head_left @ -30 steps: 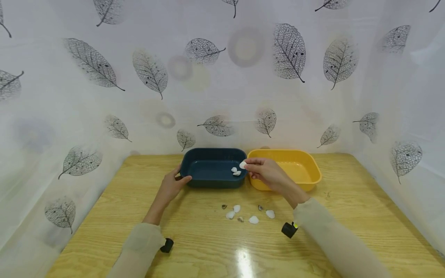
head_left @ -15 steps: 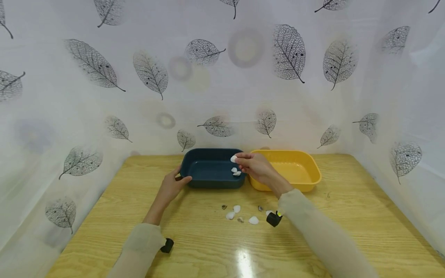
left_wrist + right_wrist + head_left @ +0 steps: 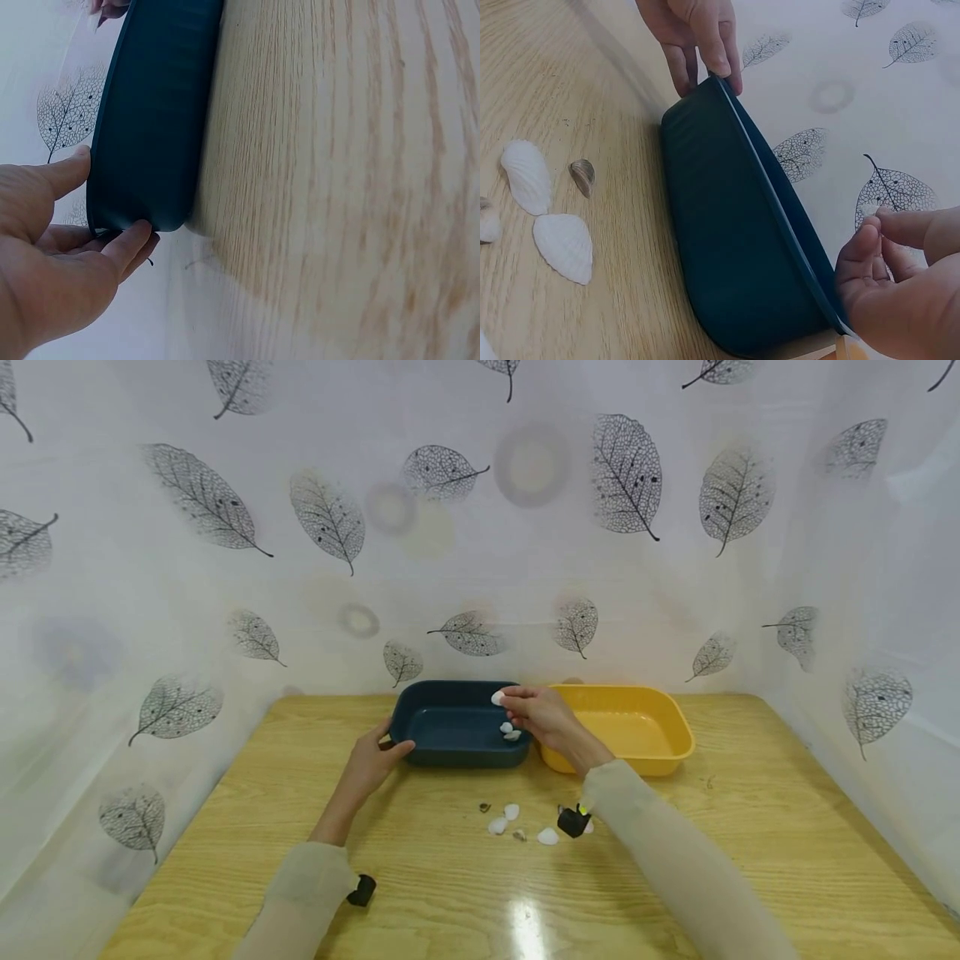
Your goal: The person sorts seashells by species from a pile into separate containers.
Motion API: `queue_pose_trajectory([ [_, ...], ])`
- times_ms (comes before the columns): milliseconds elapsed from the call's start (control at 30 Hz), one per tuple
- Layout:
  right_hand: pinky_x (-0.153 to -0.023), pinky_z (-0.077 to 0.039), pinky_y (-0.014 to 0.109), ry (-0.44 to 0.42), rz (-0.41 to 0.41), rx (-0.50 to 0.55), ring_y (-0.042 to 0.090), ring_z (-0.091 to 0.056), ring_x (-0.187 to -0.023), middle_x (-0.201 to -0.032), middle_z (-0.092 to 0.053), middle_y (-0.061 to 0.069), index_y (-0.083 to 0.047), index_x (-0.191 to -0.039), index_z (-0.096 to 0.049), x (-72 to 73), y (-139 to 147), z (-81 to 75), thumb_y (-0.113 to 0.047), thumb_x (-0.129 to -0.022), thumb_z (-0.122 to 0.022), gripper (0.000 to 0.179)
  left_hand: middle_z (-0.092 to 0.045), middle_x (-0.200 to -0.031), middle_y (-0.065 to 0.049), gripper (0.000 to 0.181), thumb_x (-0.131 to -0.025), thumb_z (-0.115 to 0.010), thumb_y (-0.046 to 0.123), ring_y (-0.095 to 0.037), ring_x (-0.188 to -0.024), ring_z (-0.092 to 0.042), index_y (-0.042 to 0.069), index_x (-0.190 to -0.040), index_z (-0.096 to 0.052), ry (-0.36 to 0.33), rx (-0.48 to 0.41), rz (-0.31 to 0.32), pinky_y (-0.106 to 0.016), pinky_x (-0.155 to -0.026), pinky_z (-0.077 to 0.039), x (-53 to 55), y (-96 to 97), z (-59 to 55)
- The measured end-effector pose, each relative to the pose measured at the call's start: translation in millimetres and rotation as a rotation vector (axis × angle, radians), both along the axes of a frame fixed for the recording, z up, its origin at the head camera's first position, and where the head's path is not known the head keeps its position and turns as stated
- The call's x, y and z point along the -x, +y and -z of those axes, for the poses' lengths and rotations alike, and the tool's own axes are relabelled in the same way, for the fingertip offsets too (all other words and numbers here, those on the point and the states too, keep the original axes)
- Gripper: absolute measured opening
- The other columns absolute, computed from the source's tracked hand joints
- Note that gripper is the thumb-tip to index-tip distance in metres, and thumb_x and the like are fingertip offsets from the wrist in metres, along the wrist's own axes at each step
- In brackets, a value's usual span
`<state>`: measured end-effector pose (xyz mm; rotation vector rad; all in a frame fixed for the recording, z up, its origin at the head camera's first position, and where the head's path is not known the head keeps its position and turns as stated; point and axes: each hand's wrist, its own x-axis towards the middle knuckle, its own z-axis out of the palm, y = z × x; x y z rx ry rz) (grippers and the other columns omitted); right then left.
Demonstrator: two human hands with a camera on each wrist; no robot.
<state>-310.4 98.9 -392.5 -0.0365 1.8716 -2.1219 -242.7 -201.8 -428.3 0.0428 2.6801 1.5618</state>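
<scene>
A small white shell is held in the air over the right-hand part of a dark blue basin. Thumb and fingers of the right hand pinch it by an edge. With so little of it gripped, a slight slip could drop it early; if the hand drifts right, it could strike the rim or fall into the yellow basin just beside.

Two pale shells lie on the blue basin's floor near its right end; a hard landing on them might chip one. The left hand grips the basin's left end, thumb on the rim, fingers against the outer wall; a tug there could slide the basin out from under the shell.

Nearer the person, white shells and darker shells lie scattered on the desk. The right wrist's black camera hides some in the head view and, dipped low, could brush them.
</scene>
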Motion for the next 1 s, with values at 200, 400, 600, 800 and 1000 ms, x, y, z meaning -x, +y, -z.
queue_pose_trajectory([
  [200, -0.066, -0.054, 0.017, 0.011, -0.013, 0.030, 0.011, -0.063, -0.076, -0.102, -0.067, 0.006, 0.012, -0.144, -0.050, 2.7, -0.1, 1.7, -0.001, -0.105, -0.057, 0.042, -0.023, -0.166, -0.027, 0.076, -0.105, -0.064, 0.022, -0.043, -0.142, -0.044, -0.004, -0.162, -0.021, -0.001, 0.004, -0.002, -0.052, -0.107, -0.048, 0.3, 0.5, -0.6],
  [400, -0.072, -0.055, 0.019, 0.021, -0.043, 0.043, 0.013, -0.063, -0.081, -0.111, -0.064, 0.012, 0.013, -0.147, -0.046, -1.1, 7.4, 1.2, -0.002, -0.107, -0.054, 0.044, -0.023, -0.166, -0.027, 0.075, -0.105, -0.064, 0.021, -0.043, -0.142, -0.044, -0.004, -0.162, -0.021, -0.001, 0.006, -0.003, -0.052, -0.106, -0.049, 0.8, 0.6, 0.5],
  [600, -0.073, -0.054, 0.018, 0.026, -0.072, 0.029, 0.015, -0.061, -0.085, -0.115, -0.061, 0.013, 0.010, -0.147, -0.046, -13.9, 24.6, -1.0, -0.006, -0.109, -0.053, 0.042, -0.023, -0.166, -0.026, 0.076, -0.105, -0.064, 0.022, -0.044, -0.142, -0.043, -0.004, -0.162, -0.021, -0.002, 0.001, -0.006, -0.052, -0.108, -0.048, -0.4, 0.8, 0.1],
  [800, -0.073, -0.053, 0.019, 0.064, -0.113, 0.003, 0.018, -0.059, -0.087, -0.111, -0.064, 0.009, 0.011, -0.143, -0.049, -31.7, 44.6, -3.4, -0.007, -0.109, -0.050, 0.038, -0.024, -0.165, -0.027, 0.077, -0.105, -0.065, 0.024, -0.043, -0.141, -0.044, -0.005, -0.161, -0.022, 0.000, 0.003, -0.005, -0.052, -0.106, -0.049, 0.2, 0.9, 1.1],
  [1000, -0.070, -0.052, 0.020, 0.078, -0.142, 0.043, 0.017, -0.060, -0.082, -0.103, -0.068, 0.008, 0.006, -0.128, -0.060, -50.9, 60.4, -4.3, -0.004, -0.107, -0.054, 0.024, -0.024, -0.165, -0.027, 0.076, -0.105, -0.064, 0.023, -0.044, -0.141, -0.044, -0.005, -0.162, -0.021, 0.007, 0.007, -0.001, -0.052, -0.107, -0.048, 0.1, 1.6, 0.1],
])
